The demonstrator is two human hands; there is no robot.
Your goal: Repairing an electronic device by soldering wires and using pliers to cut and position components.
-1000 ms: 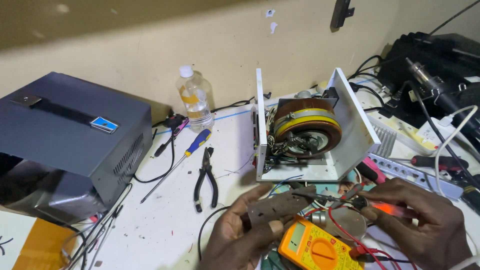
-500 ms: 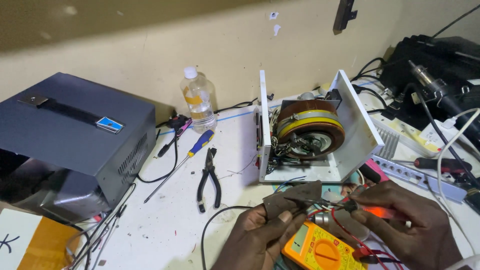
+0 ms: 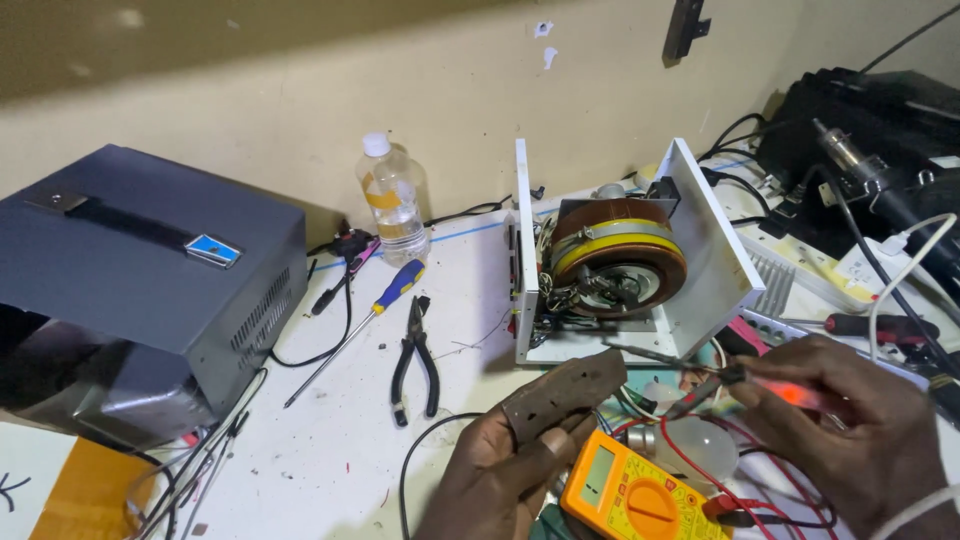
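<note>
My left hand (image 3: 500,470) holds a brown circuit board (image 3: 563,392) tilted up at the bottom centre of the head view. My right hand (image 3: 850,430) grips two meter probes, a red probe (image 3: 790,392) and a black one, their tips pointing left toward the board's right end. An orange multimeter (image 3: 630,497) lies just below the board, with red leads running to the right. Behind the hands stands an open white chassis (image 3: 700,250) with a round brown and yellow wound coil (image 3: 618,255) inside.
A dark grey metal casing (image 3: 140,290) fills the left. A plastic bottle (image 3: 392,200), a blue and yellow screwdriver (image 3: 370,310) and black pliers (image 3: 415,365) lie mid-table. Black equipment (image 3: 880,140), cables and a white power strip (image 3: 840,265) crowd the right.
The board has risen and tilted in my left hand. My right hand has brought the probes up and closer to the board's right end. The view shifted slightly.
</note>
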